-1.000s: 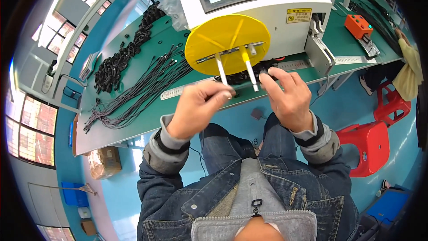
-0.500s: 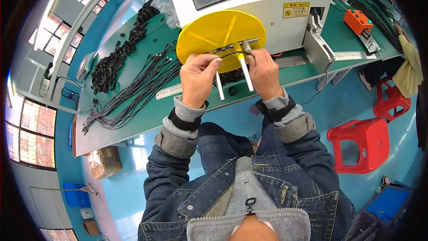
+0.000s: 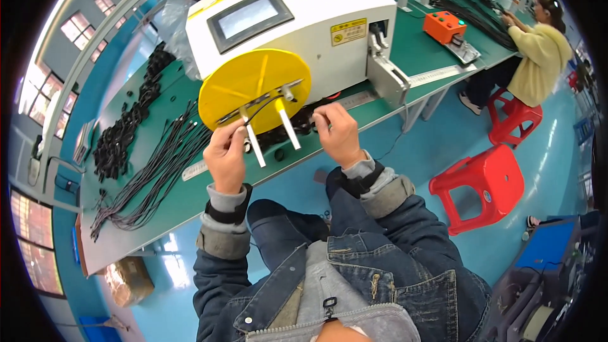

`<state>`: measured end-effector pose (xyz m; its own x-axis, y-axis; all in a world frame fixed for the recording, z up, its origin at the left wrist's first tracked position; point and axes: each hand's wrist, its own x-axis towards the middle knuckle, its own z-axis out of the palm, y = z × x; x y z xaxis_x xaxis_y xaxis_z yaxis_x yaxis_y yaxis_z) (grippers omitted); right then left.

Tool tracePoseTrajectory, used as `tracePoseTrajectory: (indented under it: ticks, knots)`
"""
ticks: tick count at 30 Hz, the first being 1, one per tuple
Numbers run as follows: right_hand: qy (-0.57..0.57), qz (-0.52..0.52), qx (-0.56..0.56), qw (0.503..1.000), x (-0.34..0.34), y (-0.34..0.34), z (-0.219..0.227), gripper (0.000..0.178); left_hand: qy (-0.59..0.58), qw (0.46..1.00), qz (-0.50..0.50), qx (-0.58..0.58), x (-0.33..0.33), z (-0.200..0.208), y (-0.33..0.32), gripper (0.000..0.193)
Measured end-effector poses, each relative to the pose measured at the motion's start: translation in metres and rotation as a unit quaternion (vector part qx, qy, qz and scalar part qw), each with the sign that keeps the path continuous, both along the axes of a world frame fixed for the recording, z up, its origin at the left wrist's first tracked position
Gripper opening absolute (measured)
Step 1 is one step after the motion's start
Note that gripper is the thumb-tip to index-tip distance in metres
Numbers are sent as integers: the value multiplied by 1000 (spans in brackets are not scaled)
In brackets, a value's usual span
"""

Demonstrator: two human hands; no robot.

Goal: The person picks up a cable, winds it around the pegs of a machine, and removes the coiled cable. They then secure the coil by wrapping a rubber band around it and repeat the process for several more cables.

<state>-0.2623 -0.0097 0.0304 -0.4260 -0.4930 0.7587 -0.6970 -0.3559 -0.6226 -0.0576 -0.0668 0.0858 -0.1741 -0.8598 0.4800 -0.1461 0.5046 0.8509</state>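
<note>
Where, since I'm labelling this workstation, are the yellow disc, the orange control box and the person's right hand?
Yellow disc (image 3: 244, 83): head view, on its flat front face.
Orange control box (image 3: 440, 30): head view, on its front side.
Right hand (image 3: 342, 135): head view, on the middle of the hand.

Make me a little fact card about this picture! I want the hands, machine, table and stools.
Left hand: fingertips together, close to the left white rod; grip unclear
Right hand: fingers curled, apart from the rods; grip unclear
Machine: white, with a screen and a yellow disc
Table: green top
On table: black cables, small black pieces, orange box
Stools: two red, nearer one unoccupied, person in yellow at the farther
</note>
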Motion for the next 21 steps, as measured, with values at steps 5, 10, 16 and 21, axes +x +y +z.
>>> tracePoseTrajectory:
  ticks: [5,10,16,21]
  knots:
    - [29,49,96,994,-20,46,-10,3,37,999,8,-26,0,-2,8,15]
    - [2,92,182,979,-23,79,-35,6,62,997,-25,-36,3,-12,9,16]
    - [-39,129,235,963,-5,98,-47,9,0,992,-11,-123,9,-7,17,20]
    - [-56,158,278,946,3,101,-48,8,-51,989,38,-130,12,-8,30,22]
